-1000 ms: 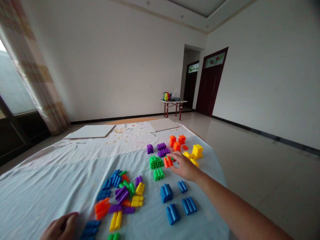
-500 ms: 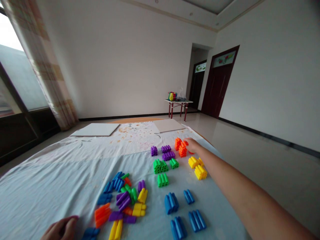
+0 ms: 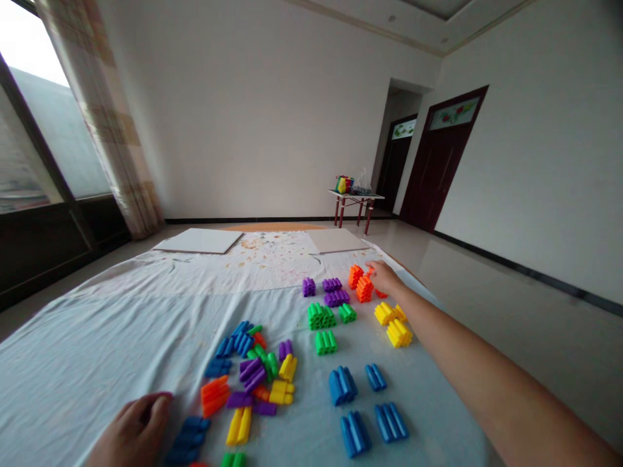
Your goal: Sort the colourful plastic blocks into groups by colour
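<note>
My right hand (image 3: 383, 275) reaches to the far right of the cloth, its fingers closed on a small orange toy block (image 3: 370, 270). Beside it stand stacked orange blocks (image 3: 364, 289), and a loose orange block (image 3: 380, 294) lies just under the hand. At the lower left, my left hand (image 3: 131, 431) rests on the cloth with fingers curled together; a dark reddish edge shows at the fingertips, too little to identify. Blue ridged blocks (image 3: 187, 441) lie right of it, near a mixed pile with purple blocks (image 3: 253, 374) and yellow blocks (image 3: 239, 426).
Colour groups sit on the right: purple blocks (image 3: 335, 298), green blocks (image 3: 321, 316), yellow blocks (image 3: 399, 333) and blue blocks (image 3: 343, 385). Two flat boards, a white board (image 3: 200, 240) and a beige board (image 3: 335, 240), lie at the far end. A small table (image 3: 357, 193) stands beyond.
The view has shifted, so things appear a little farther right, and more of my left hand shows. My right hand stays at the orange blocks.
</note>
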Tool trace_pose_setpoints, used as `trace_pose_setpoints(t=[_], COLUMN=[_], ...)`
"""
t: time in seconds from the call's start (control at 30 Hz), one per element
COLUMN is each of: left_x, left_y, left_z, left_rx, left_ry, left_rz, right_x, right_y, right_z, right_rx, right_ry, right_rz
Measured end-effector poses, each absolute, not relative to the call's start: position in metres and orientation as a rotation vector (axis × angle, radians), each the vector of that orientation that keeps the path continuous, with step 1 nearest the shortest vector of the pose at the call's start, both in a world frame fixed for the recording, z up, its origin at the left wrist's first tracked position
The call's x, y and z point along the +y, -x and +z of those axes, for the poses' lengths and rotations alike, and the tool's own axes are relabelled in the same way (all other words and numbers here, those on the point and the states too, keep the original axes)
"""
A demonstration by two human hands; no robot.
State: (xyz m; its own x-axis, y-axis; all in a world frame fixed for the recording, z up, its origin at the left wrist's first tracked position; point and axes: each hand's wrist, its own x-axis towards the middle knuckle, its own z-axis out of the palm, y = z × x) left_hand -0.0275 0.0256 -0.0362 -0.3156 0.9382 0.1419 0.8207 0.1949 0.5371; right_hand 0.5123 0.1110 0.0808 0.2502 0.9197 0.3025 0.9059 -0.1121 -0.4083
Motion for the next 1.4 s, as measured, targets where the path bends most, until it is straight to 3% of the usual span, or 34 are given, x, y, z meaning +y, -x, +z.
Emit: trace_pose_setpoints(t=[0.17,0.33,0.67,0.87,1.07,1.2,1.4], left_x=[0.007,0.001,-0.003,-0.003,-0.003,-0.004,-0.005], left_y=[0.000,-0.006,-0.007,-0.005,-0.005,-0.007,-0.008], left_z=[0.004,0.006,0.006,0.002,0.003,0.005,0.005], left_rx=[2.248,2.257,2.238,2.211,2.226,2.227,2.243], left_ry=[-1.635,-1.693,-1.751,-1.777,-1.768,-1.770,-1.757], left_rz=[0.686,0.758,0.850,0.876,0.867,0.866,0.864], right_x=[0.070,0.020,0.004,0.005,-0.008,-0.025,-0.034], right_y=[-0.436,-0.336,-0.194,-0.190,-0.206,-0.212,-0.219], right_z=[0.099,0.099,0.047,0.034,0.032,0.030,0.035], right_rx=[-1.836,-2.177,-2.466,-2.477,-2.246,-2.399,-2.410], right_ry=[1.564,1.148,1.033,1.218,1.026,0.873,0.953], right_rz=[0.003,0.303,0.419,0.289,0.419,0.457,0.478])
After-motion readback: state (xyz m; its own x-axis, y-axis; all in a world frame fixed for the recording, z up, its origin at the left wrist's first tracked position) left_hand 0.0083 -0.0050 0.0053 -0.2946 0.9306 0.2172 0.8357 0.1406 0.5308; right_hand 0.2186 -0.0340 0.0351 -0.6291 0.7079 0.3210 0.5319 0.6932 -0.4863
